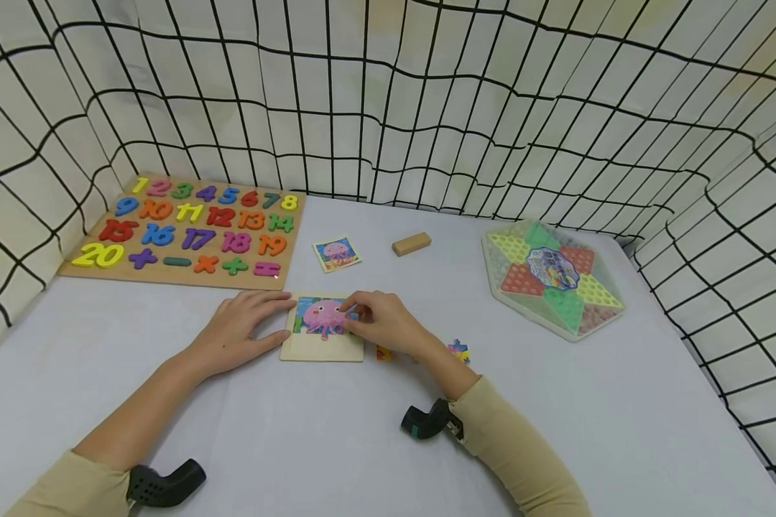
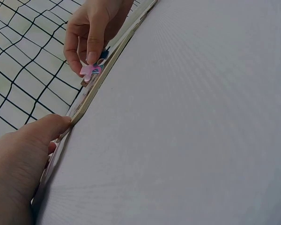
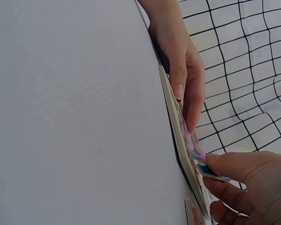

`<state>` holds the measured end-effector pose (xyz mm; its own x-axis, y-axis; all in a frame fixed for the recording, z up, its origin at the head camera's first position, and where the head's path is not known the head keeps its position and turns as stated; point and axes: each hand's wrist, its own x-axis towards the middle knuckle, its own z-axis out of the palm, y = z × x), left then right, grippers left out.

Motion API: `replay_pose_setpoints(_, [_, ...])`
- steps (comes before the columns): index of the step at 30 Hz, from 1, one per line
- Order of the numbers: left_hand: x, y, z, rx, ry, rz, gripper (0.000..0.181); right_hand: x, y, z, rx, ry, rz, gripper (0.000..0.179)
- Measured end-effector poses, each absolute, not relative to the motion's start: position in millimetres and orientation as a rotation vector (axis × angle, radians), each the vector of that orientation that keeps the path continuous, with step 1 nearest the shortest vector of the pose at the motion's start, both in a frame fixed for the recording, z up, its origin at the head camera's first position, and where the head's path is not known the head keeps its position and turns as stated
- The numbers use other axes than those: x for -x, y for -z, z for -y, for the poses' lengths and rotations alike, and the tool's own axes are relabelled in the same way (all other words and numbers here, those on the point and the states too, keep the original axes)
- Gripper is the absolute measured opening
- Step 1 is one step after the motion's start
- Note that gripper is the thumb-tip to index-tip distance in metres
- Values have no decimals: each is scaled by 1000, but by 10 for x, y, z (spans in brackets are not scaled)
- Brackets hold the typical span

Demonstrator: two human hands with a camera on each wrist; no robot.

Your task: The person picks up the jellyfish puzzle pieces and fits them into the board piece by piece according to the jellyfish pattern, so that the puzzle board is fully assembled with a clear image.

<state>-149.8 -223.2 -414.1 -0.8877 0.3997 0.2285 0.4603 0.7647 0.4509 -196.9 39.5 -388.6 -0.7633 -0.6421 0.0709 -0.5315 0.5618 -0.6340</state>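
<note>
A wooden jigsaw board [image 1: 323, 350] lies flat, its upper part filled with a pink octopus picture and its lower strip bare wood. At the board's left edge rests my left hand [image 1: 236, 334], fingers stretched out and thumb against the side. Over the right side of the picture, my right hand [image 1: 388, 322] pinches a jigsaw piece [image 3: 214, 174] between thumb and fingers. That piece is pink and blue in the left wrist view, held tilted close over the board. Two loose jigsaw pieces, one orange [image 1: 384, 353] and one yellow and blue [image 1: 459, 350], lie near my right wrist.
Behind the board lie a small octopus picture card [image 1: 338, 253] and a wooden block [image 1: 411, 244]. A number board [image 1: 174, 278] stands back left, and a hexagonal star-patterned game box [image 1: 552, 276] sits to the right. Black netting [image 1: 362, 115] surrounds the white table.
</note>
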Motion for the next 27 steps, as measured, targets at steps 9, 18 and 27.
replay_pose_setpoints(9, [1497, 4138, 2236, 691, 777, 2844, 50, 1975, 3907, -373, 978, 956, -2650, 18])
replay_pose_setpoints(18, [1497, 4137, 2234, 686, 775, 2849, 50, 1974, 3926, -354, 1054, 883, -2728, 19])
replay_pose_setpoints(27, [1499, 4136, 2234, 690, 777, 2847, 50, 1969, 3949, -358, 1061, 827, -2777, 18])
